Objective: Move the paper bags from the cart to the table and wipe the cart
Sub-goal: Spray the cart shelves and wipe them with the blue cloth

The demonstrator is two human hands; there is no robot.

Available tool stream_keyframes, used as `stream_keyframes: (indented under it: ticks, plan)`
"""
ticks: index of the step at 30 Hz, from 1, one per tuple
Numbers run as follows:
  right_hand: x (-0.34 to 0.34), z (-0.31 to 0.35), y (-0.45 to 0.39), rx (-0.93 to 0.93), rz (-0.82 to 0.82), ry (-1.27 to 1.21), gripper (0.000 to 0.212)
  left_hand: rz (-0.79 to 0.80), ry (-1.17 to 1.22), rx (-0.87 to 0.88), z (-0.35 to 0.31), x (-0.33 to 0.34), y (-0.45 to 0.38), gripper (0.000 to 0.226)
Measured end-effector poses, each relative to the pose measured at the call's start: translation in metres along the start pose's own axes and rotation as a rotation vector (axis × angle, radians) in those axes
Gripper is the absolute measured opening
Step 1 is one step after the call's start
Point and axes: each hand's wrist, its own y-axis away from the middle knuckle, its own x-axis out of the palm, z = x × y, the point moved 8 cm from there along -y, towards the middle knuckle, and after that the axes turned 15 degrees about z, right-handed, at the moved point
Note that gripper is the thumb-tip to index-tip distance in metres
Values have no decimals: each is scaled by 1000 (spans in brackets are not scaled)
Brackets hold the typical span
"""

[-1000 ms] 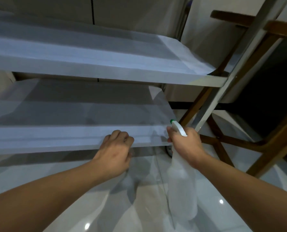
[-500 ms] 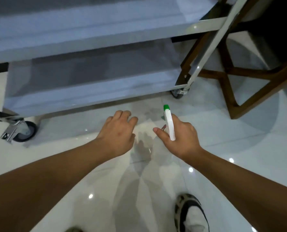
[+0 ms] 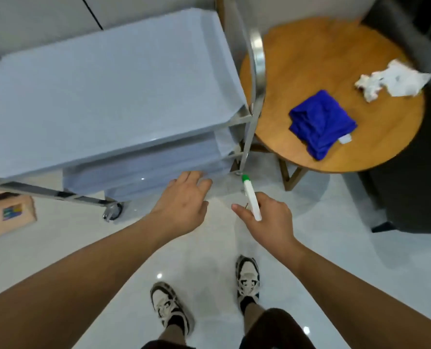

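While the right hand (image 3: 267,217) curls around a white spray bottle (image 3: 251,200) with a green tip, the left hand (image 3: 184,201) hangs loose-fingered, holding nothing, beside the smooth steel cart (image 3: 103,86). On the round wooden table (image 3: 310,54) lie a folded blue cloth (image 3: 321,122) and crumpled white paper (image 3: 393,81).

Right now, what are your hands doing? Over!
Left hand open, empty. Right hand grips spray bottle. Cart top bare. Blue cloth on table.
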Motion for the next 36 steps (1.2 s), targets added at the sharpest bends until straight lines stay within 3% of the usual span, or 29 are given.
stream_keyframes:
  ticks: [3, 7, 17, 21, 28, 36]
  plan:
    - [-64, 38, 24, -43, -41, 10, 42, -92, -22, 7, -18, -75, 24, 46]
    - [-136, 68, 27, -106, -116, -66, 36, -252, 52, 5, -40, -162, 27, 45]
    - [-277, 116, -29, -90, -323, 90, 39, -394, 85, 122, -66, -300, -49, 45]
    - [-316, 113, -76, -14, -390, 41, 37, -442, 127, 164, -54, -351, -98, 38]
    - [-332, 96, -173, 100, -360, 4, 40, -383, 115, 247, -43, -368, -180, 37]
    - [-320, 64, -227, 153, -382, -42, 32, -349, 136, 306, -40, -360, -240, 36]
